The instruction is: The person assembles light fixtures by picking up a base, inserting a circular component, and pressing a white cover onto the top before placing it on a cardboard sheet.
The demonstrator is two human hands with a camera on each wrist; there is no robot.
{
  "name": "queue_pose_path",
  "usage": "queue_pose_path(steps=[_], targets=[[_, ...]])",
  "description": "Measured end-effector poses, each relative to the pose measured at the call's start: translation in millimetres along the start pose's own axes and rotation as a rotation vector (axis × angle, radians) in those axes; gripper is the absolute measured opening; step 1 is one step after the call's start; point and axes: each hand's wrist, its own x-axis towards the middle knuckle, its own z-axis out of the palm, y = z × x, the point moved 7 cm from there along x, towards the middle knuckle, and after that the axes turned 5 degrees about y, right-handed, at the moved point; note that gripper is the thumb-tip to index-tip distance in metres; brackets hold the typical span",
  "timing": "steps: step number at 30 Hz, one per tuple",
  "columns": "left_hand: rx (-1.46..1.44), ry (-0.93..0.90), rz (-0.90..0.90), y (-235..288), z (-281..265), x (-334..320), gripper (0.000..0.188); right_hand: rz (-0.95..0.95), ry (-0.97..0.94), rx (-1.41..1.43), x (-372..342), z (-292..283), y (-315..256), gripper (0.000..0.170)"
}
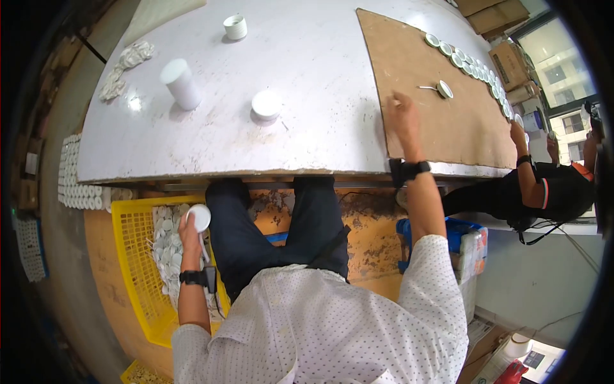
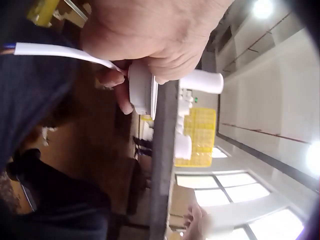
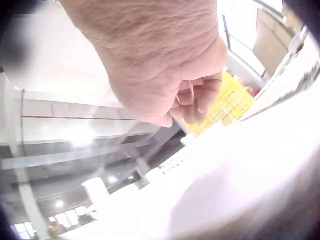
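Note:
My left hand (image 1: 189, 237) grips a round white cap-like piece (image 1: 200, 218) with a white cable (image 2: 60, 51) trailing from it. Beside the table edge, it is over the yellow crate (image 1: 132, 269), where many similar white pieces (image 1: 167, 246) lie. My right hand (image 1: 403, 120) is above the left edge of the brown cardboard sheet (image 1: 460, 137), its fingers loosely curled with nothing between them in the right wrist view. To its right, a single white piece with a short stem (image 1: 444, 89) lies on the cardboard.
On the white table (image 1: 320, 77) stand a tall white cylinder (image 1: 182, 85), a low white round piece (image 1: 266, 105) and a stack of white rings (image 1: 235, 27). A crumpled cloth (image 1: 126, 67) lies left. Small white rings (image 1: 472, 68) line the cardboard's far side. Another person (image 1: 556, 189) works at right.

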Motion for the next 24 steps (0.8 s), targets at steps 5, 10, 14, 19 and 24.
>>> queue_pose_path(steps=[5,10,14,19,24], targets=[[0.233,0.209,-0.13,-47.3,-102.7,6.0,0.04,0.039,-0.027,-0.303,73.6,28.3,113.5,0.032],[0.308,0.352,-0.297,-83.8,-181.6,-7.1,0.046,-0.035,-0.223,-0.495,82.2,35.9,119.8,0.035],[0.485,0.481,-0.361,-87.1,-214.5,-17.7,0.046,-0.042,-0.239,-0.365,62.5,23.0,100.9,0.03],[0.779,0.421,-0.111,-136.1,-284.2,24.7,0.05,-0.12,-0.226,-0.192,7.4,-9.3,56.2,0.025],[0.967,0.474,0.044,-119.7,-278.4,22.4,0.05,-0.155,-0.29,-0.102,-51.9,-36.3,18.4,0.022]])
